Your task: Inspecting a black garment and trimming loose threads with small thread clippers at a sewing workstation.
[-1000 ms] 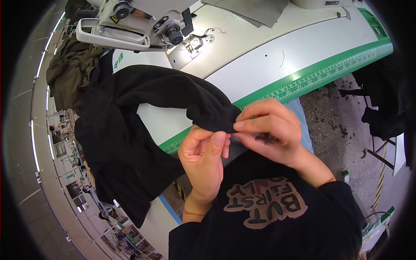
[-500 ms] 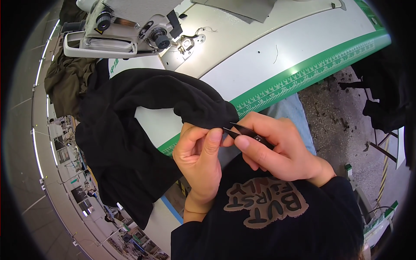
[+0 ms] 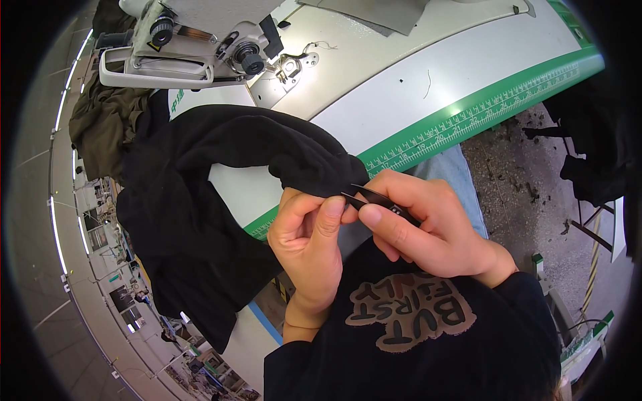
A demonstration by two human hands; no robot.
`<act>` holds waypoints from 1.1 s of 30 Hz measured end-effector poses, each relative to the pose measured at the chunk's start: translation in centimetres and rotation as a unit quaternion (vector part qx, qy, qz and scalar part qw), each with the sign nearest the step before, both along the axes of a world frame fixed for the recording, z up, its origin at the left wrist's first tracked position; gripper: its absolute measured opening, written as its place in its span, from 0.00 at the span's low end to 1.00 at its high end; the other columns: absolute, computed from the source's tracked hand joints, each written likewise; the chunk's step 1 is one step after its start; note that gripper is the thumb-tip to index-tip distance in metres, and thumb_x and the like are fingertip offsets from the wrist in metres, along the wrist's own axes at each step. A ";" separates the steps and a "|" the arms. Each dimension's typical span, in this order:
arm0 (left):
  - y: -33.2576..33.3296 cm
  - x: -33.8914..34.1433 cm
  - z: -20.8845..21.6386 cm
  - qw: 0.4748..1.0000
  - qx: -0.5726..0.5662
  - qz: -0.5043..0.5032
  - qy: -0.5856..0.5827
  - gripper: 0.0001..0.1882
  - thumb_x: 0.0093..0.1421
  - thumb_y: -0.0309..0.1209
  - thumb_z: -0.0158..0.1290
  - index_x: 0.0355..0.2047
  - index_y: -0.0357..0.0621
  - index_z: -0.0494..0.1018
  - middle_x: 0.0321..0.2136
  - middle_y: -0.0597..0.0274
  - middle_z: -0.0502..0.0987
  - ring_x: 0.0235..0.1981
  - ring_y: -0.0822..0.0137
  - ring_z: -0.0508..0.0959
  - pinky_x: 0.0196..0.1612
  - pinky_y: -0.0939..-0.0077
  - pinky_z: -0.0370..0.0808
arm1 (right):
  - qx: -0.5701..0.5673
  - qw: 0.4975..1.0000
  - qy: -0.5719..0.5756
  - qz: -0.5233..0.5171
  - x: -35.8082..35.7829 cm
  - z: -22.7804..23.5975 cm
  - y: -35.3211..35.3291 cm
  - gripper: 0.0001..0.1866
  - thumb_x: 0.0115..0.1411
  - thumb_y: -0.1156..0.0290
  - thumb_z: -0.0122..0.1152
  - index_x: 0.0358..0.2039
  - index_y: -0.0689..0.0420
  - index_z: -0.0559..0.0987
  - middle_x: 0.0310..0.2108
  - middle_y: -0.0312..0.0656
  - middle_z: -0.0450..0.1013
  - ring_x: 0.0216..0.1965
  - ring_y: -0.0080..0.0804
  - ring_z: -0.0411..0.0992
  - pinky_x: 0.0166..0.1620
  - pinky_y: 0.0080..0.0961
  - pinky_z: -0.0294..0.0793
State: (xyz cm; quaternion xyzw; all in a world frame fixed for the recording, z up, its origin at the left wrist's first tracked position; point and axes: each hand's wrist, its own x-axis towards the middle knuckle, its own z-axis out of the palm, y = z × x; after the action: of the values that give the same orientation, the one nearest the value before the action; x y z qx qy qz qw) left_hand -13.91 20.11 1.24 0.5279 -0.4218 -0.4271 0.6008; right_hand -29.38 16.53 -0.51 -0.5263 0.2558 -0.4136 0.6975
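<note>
A black garment (image 3: 200,147) is draped over the table's near left part, one tube-like end reaching to my hands. My left hand (image 3: 311,234) pinches the edge of that end between thumb and fingers. In my right hand (image 3: 428,230) is a pair of black tweezers (image 3: 381,202), held between thumb and fingers. Their two tips stand apart, right at the cloth edge beside my left thumb. Whether a tip touches the cloth or a thread, I cannot tell.
A white sewing machine (image 3: 194,50) stands at the back left, its lamp lighting the needle plate (image 3: 289,69). Along the table's front edge runs a green ruler strip (image 3: 461,120). Olive cloth (image 3: 103,127) lies at the left. Grey pieces (image 3: 381,12) lie at the back. Dark cloth (image 3: 598,127) hangs at the right.
The tweezers and my right hand have shifted slightly up and left along the cloth edge. My left hand keeps its pinch in nearly the same place.
</note>
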 end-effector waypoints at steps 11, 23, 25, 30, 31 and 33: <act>-0.2 -0.2 0.0 1.000 -0.004 0.005 -0.021 0.02 0.61 0.17 0.54 0.31 0.32 0.72 0.30 0.64 0.71 0.30 0.73 0.76 0.37 0.81 0.74 | -0.006 1.000 0.012 -0.003 -0.1 0.0 -0.1 0.08 0.68 0.72 0.50 0.37 0.64 0.75 0.16 0.31 0.67 0.17 0.13 0.64 0.21 0.14 0.58; -0.1 0.0 -0.2 1.000 -0.010 0.000 -0.017 0.02 0.60 0.17 0.55 0.32 0.32 0.73 0.30 0.63 0.71 0.30 0.73 0.78 0.36 0.81 0.76 | 0.061 0.998 -0.025 0.011 0.3 0.3 0.4 0.09 0.70 0.71 0.46 0.41 0.64 0.72 0.17 0.33 0.66 0.14 0.13 0.60 0.19 0.13 0.56; -0.2 0.0 -0.1 1.000 -0.015 -0.004 -0.016 0.02 0.60 0.17 0.56 0.32 0.33 0.73 0.29 0.63 0.71 0.30 0.73 0.78 0.36 0.81 0.76 | 0.064 0.997 -0.037 0.006 0.4 0.2 0.5 0.10 0.70 0.70 0.45 0.41 0.64 0.72 0.17 0.33 0.66 0.14 0.13 0.59 0.19 0.13 0.56; -0.2 0.0 -0.1 1.000 -0.005 -0.006 -0.025 0.02 0.60 0.17 0.56 0.32 0.33 0.73 0.29 0.63 0.71 0.30 0.73 0.78 0.36 0.81 0.76 | 0.073 0.996 -0.044 0.004 0.7 -0.1 0.6 0.10 0.71 0.70 0.44 0.41 0.63 0.71 0.16 0.33 0.65 0.14 0.13 0.59 0.19 0.12 0.56; -0.3 0.0 -0.1 1.000 -0.006 -0.007 -0.026 0.03 0.60 0.16 0.56 0.32 0.33 0.73 0.29 0.63 0.71 0.30 0.73 0.78 0.36 0.81 0.76 | 0.073 0.996 -0.044 0.004 0.7 -0.1 0.6 0.10 0.71 0.70 0.44 0.41 0.63 0.71 0.16 0.33 0.65 0.14 0.13 0.59 0.19 0.12 0.56; -0.4 0.1 0.0 1.000 -0.007 -0.009 -0.028 0.03 0.60 0.16 0.56 0.32 0.33 0.73 0.29 0.63 0.71 0.30 0.73 0.78 0.36 0.81 0.76 | 0.076 0.996 -0.048 0.000 0.8 -0.2 0.7 0.10 0.71 0.70 0.43 0.41 0.63 0.71 0.17 0.33 0.66 0.13 0.13 0.59 0.19 0.12 0.56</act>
State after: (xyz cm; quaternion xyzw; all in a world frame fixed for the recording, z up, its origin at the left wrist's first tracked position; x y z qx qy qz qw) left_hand -13.86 19.75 1.20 0.5314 -0.4461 -0.4147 0.5888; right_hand -28.58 17.21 -0.66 -0.4514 0.2522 -0.4180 0.7469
